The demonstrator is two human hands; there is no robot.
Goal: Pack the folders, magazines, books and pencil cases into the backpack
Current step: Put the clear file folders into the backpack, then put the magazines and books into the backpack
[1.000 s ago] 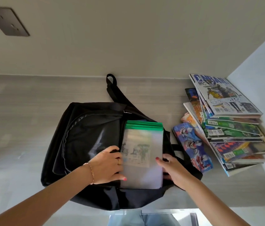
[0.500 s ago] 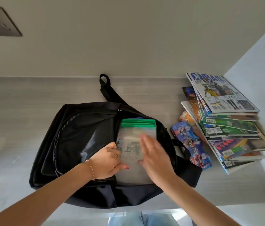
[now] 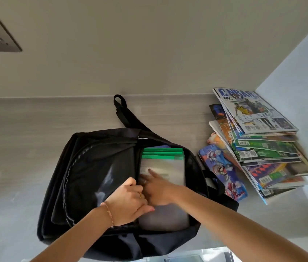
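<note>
Grey tabletop [image 3: 26, 148]: magazines [image 3: 263, 144] beside backpack [image 3: 92, 176]; left hand [image 3: 128, 201] grips its flap, right hand [image 3: 158, 188] flat on folders [image 3: 165, 163].

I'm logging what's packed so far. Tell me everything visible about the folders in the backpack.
The folders are translucent plastic sleeves with green top strips, several stacked and slightly staggered. They lie inside the open black backpack. The right hand presses flat on the top one; the left hand rests at their left edge.
</note>
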